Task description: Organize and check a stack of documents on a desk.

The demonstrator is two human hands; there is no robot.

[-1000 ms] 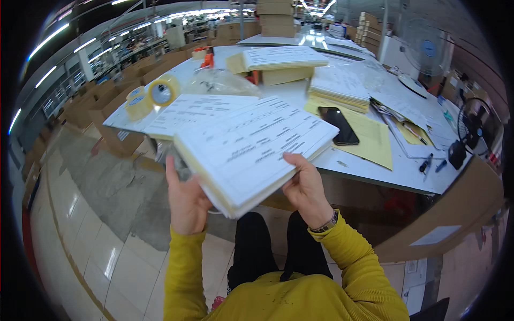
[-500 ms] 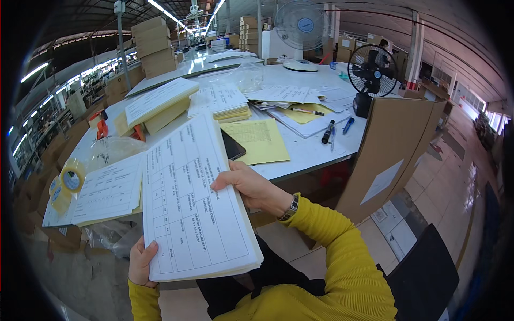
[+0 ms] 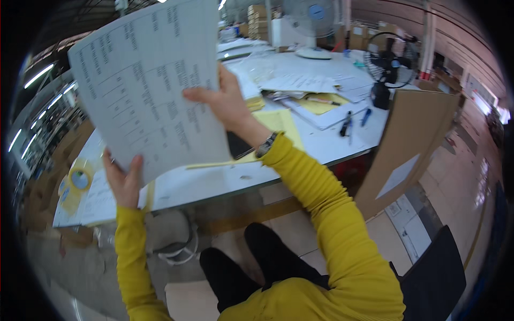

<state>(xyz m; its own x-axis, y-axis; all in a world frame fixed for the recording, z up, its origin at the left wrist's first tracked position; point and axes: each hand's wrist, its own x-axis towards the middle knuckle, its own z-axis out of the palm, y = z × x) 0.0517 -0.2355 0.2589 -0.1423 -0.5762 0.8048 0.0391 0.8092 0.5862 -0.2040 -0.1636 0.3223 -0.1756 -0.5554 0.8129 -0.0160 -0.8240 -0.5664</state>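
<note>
Raised above the table is a stack of white printed forms (image 3: 150,91), tilted up and covering much of the far left side. My right hand (image 3: 230,104) grips its right edge, thumb across the front and the other fingers partly behind. At the lower left corner, my left hand (image 3: 126,182) holds the bottom edge between thumb and fingers. Below the right wrist, a dark phone (image 3: 238,145) lies partly hidden on a yellow sheet (image 3: 286,131). More printed paper (image 3: 99,200) rests under the left hand, beside rolls of clear tape (image 3: 80,179).
Loose papers (image 3: 305,83), a black marker (image 3: 345,124) and a blue pen (image 3: 366,117) lie on the white table (image 3: 214,184). A small black fan (image 3: 381,96) stands at the right, behind a tall cardboard sheet (image 3: 401,144). A stool (image 3: 168,232) is under the table.
Both hands have lifted the stack of forms up and away from my lap, over the table. The view has shifted slightly, and my legs and the stool now show.
</note>
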